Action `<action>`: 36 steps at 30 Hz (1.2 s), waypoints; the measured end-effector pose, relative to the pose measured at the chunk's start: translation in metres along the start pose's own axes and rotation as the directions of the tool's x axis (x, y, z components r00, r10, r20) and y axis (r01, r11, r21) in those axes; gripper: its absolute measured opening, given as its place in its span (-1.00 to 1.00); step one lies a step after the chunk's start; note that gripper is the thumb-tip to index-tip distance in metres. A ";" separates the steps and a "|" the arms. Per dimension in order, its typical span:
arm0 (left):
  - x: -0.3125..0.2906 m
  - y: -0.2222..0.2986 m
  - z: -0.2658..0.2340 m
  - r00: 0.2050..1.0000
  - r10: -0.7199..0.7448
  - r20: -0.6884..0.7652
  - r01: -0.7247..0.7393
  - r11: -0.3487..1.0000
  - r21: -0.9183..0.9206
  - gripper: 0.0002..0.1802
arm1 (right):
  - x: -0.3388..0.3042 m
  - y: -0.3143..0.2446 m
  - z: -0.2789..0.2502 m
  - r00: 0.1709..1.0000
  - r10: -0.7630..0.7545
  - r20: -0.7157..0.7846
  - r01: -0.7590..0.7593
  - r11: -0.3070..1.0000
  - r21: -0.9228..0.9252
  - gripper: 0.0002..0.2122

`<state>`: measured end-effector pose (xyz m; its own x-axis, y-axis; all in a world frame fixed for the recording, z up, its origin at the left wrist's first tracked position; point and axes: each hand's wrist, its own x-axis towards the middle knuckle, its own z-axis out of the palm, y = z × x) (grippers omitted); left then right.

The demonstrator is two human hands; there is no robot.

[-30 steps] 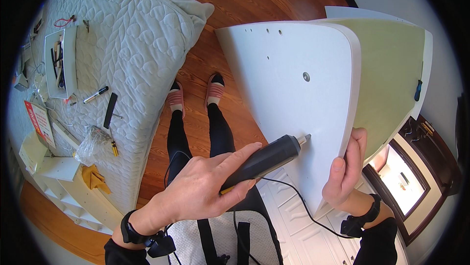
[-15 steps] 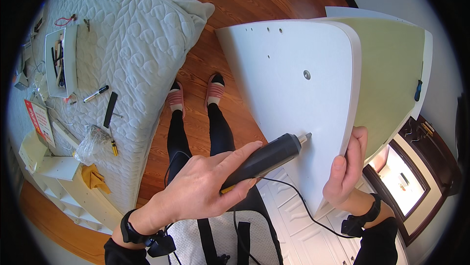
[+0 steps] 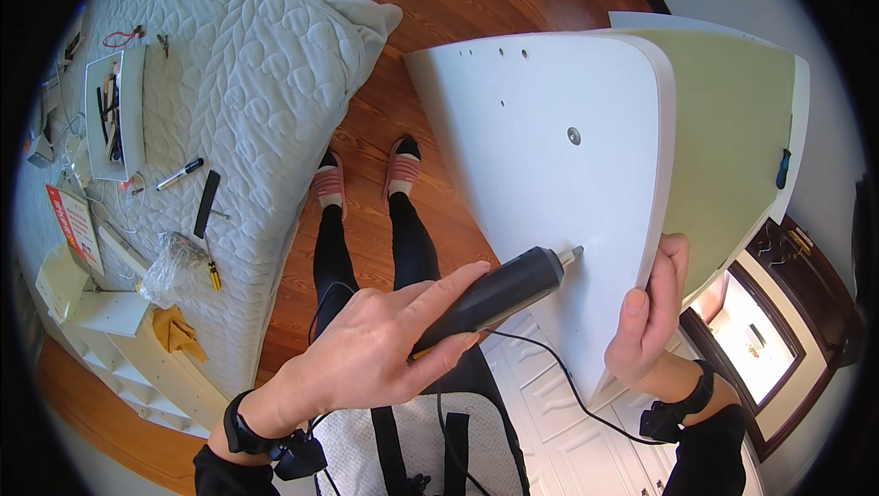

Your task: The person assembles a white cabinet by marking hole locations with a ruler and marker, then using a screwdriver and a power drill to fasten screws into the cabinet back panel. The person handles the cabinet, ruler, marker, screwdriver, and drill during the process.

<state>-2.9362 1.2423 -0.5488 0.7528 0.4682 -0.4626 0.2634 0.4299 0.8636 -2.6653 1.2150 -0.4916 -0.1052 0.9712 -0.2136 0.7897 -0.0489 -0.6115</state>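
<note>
My left hand (image 3: 380,340) is wrapped around a black electric screwdriver (image 3: 494,299). Its metal tip meets the face of a white panel (image 3: 536,166) at a spot low on the right; whether a screw or a hole lies under the tip I cannot tell. My right hand (image 3: 648,317) grips the panel's rounded edge, thumb on one side and fingers on the other. Higher up on the panel is a round metal fitting (image 3: 574,136), with several small holes above it.
A pale green board (image 3: 728,139) joins the panel behind, with a blue-handled screwdriver (image 3: 783,169) on it. To the left, a quilted mattress (image 3: 265,111) carries a white tool box (image 3: 135,120), a marker (image 3: 179,175), a yellow screwdriver (image 3: 213,276) and plastic wrap. White drawers (image 3: 549,404) stand below.
Both hands, the electric screwdriver and the panel stay almost exactly where they were. The panel's upper part has shifted very slightly upward in the picture.
</note>
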 end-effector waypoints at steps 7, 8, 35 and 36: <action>-0.001 0.000 0.000 1.000 0.001 0.003 -0.001 1.000 0.003 -0.35 | 0.000 -0.001 0.000 1.000 0.003 0.001 -0.003 1.000 0.008 -0.58; -0.001 0.000 0.000 1.000 0.000 0.003 0.000 1.000 0.006 -0.35 | 0.000 -0.001 0.000 1.000 0.006 -0.004 -0.006 1.000 0.010 -0.58; -0.002 0.000 0.003 0.999 0.018 -0.031 -0.017 1.000 0.015 -0.35 | -0.001 -0.002 0.002 1.000 0.006 -0.022 -0.006 1.000 0.004 -0.57; -0.002 0.000 0.003 1.000 -0.004 -0.021 0.004 1.000 0.008 -0.35 | -0.001 -0.002 0.002 1.000 0.006 -0.018 -0.006 1.000 0.001 -0.57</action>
<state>-2.9359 1.2393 -0.5478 0.7390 0.4824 -0.4704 0.2715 0.4258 0.8631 -2.6678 1.2140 -0.4918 -0.0894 0.9750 -0.2036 0.7900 -0.0551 -0.6106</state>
